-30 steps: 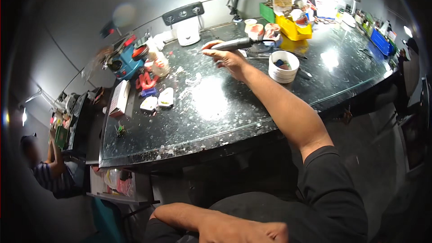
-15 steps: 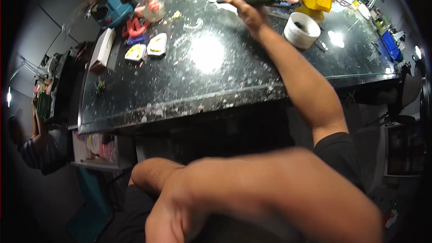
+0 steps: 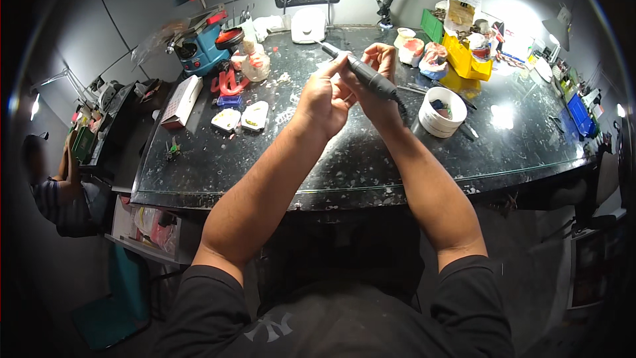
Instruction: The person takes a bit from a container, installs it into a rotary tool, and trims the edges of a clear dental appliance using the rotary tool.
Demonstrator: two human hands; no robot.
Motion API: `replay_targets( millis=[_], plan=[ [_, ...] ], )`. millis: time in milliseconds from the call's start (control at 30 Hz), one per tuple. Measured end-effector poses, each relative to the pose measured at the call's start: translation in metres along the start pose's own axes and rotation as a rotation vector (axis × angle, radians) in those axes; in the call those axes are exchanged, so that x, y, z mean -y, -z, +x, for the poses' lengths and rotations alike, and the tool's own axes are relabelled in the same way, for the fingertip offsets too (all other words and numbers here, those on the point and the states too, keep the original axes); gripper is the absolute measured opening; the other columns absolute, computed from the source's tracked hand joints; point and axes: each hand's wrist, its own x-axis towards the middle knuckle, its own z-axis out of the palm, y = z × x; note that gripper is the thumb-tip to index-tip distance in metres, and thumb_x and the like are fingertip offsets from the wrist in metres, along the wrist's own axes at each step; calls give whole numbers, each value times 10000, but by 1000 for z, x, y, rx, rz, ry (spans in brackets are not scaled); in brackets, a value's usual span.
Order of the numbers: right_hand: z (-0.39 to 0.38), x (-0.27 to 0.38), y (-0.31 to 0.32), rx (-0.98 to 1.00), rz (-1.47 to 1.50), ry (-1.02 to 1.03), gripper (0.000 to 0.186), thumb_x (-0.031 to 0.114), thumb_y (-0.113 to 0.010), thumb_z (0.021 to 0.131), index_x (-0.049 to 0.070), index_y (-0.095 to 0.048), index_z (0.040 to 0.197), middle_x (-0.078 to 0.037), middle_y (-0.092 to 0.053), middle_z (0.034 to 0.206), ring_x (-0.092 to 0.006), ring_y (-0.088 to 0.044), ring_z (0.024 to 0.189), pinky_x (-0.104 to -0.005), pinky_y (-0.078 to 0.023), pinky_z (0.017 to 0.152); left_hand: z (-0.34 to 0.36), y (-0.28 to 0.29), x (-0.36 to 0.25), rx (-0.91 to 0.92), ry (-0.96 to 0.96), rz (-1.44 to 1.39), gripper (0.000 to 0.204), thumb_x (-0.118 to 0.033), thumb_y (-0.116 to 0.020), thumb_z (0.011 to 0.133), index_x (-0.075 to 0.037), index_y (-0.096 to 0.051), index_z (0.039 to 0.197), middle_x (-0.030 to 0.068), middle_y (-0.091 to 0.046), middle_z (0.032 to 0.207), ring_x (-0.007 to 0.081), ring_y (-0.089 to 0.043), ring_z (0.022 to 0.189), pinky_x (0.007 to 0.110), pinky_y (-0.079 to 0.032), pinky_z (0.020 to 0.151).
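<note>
A wide dark bench (image 3: 371,159) with a speckled, glossy top fills the middle of the view, its front edge curving across below the forearms. At the far left, beyond the bench, another person (image 3: 56,185) in a striped top sits with an arm raised. On the back left of the bench stands a blue machine (image 3: 199,50) with a red part on top, and a white box (image 3: 182,101) lies flat in front of it. On the back right sits a yellow holder (image 3: 467,59) crowded with small items, with pink and white dental casts (image 3: 424,53) just beside it. A blue tray (image 3: 582,114) lies near the right rim. A white round tub (image 3: 442,111) stands just to the right of the hands. Two small white pieces (image 3: 242,118) lie left of the hands, near a red clamp-like part (image 3: 228,83).

Both of the person's bare forearms come up from the lower edge and meet above the middle of the bench. The left hand (image 3: 324,96) and the right hand (image 3: 377,76) together hold a dark grey rotary handpiece (image 3: 368,74), which is raised off the bench and tilts from upper left to lower right. The left fingers are curled around its front part, the thumb pressed near the tip. The right fingers wrap the body from behind, closed against it. A dark cord (image 3: 403,106) runs from the rear end down toward the bench.
</note>
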Motion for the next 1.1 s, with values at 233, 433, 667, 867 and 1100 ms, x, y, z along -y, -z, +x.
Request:
replay_targets(
  millis=[233, 433, 667, 867, 1100],
  plan=[
    [13, 5, 16, -166, -332, 289, 458, 320, -800, 712, 55, -498, 933, -92, -492, 818, -221, -453, 768, -374, -412, 731, 24, 4, -25, 204, 168, 28, 175, -195, -628, 915, -52, -613, 1016, 52, -662, 881, 141, -647, 779, 285, -519, 809],
    [9, 15, 19, 11, -289, 226, 467, 418, -665, 873, 44, -502, 645, -93, -428, 511, -231, -453, 476, -373, -384, 478, 22, 1, -41, -11, 95, 266, 187, -204, -725, 843, -50, -666, 932, 78, -690, 887, 163, -660, 863, 261, -498, 872],
    [31, 2, 38, 242, -440, 521, 317, 359, -682, 812, 72, -587, 718, -118, -565, 639, -345, -593, 620, -415, -481, 547, 55, 22, -40, 16, 224, 353, 216, -230, -752, 823, -63, -658, 923, 65, -682, 867, 147, -638, 796, 260, -492, 823],
    [29, -27, 28, -129, 479, -464, 292, 281, -627, 893, 40, -591, 1054, -78, -630, 711, -167, -644, 602, -306, -536, 525, 122, 17, -47, -184, -204, 1114, 540, -522, -581, 887, -17, -643, 1069, 148, -689, 1016, 222, -657, 967, 387, -512, 834],
    [19, -41, 9, -219, 629, -547, 424, 273, -814, 754, 71, -556, 1024, -34, -589, 826, -79, -544, 607, -213, -493, 510, 223, 104, -74, -696, -240, 1876, 693, -587, -364, 926, 16, -631, 1140, 252, -630, 1132, 404, -589, 1101, 474, -447, 946]
  ],
)
